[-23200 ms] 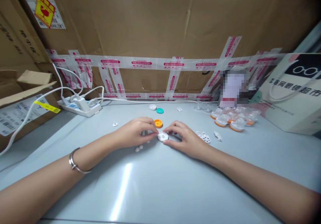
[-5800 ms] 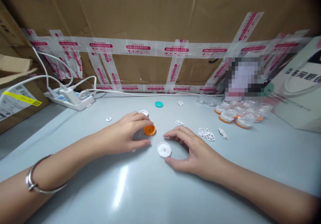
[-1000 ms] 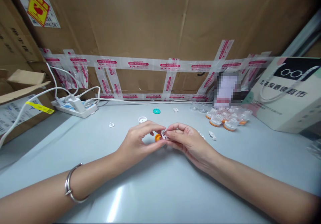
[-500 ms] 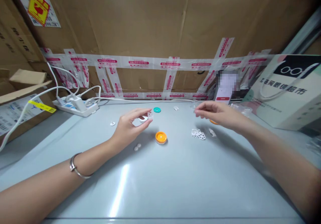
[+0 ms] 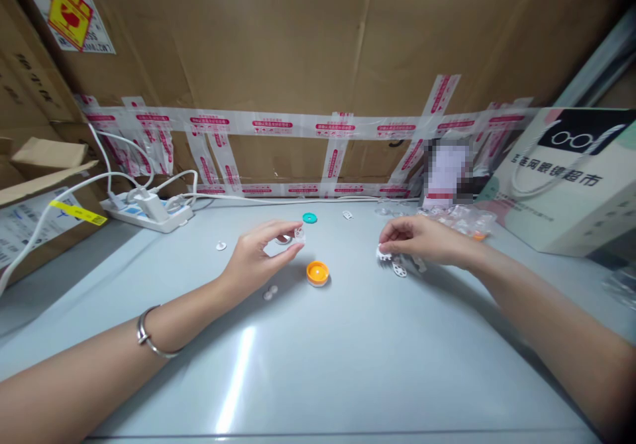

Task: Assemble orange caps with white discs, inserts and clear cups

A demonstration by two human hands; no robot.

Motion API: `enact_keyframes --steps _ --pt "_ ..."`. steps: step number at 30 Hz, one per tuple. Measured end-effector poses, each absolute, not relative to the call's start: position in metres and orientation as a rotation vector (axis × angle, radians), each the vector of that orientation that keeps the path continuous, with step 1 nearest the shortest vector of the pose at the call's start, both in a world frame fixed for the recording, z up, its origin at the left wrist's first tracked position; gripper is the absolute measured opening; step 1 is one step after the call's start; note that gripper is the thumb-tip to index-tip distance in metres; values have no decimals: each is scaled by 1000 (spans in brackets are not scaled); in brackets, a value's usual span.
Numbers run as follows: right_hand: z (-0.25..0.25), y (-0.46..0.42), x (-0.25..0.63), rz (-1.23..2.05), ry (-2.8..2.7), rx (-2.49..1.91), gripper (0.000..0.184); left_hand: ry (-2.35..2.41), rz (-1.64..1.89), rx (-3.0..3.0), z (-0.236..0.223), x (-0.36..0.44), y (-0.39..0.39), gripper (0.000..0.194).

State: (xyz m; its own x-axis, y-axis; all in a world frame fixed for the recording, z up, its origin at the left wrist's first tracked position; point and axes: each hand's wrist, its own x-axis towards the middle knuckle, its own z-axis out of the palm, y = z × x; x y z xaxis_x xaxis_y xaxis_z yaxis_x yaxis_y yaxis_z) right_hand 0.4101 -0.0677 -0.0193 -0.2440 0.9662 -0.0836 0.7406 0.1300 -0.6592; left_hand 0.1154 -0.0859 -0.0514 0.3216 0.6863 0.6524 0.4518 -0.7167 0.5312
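Observation:
Between thumb and fingers, my left hand pinches a small clear plastic piece above the table. My right hand is closed on a white toothed plastic part, just over the tabletop. Beside it lies a white part with holes, and another white piece sits partly under the hand. An orange round cup-like part stands between my hands. Behind it is a teal disc. A white ring-like part shows partly behind my left fingers.
Small white discs and a white stemmed part lie left. A small white plate is at the back. Clear plastic packaging lies near a paper bag. A power strip with cables sits back left, before cardboard boxes.
My right hand has moved down and slightly toward me, from above the table onto the white parts, and has taken hold of one. My left hand still holds the clear piece.

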Motion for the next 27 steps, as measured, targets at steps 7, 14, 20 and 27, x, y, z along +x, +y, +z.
enact_keyframes --steps 7,14,20,27 --pt "-30 -65 401 939 -2051 -1565 27 993 1342 2365 -52 115 -86 26" --pt "-2 -68 431 748 -2282 -1786 33 928 1345 2360 -52 113 -85 27" --pt "-11 -69 426 880 -2367 -1809 21 898 1355 2374 -47 113 -88 29" --pt "-8 -69 429 1015 -2205 -1676 15 909 1383 2345 -43 113 -94 33"
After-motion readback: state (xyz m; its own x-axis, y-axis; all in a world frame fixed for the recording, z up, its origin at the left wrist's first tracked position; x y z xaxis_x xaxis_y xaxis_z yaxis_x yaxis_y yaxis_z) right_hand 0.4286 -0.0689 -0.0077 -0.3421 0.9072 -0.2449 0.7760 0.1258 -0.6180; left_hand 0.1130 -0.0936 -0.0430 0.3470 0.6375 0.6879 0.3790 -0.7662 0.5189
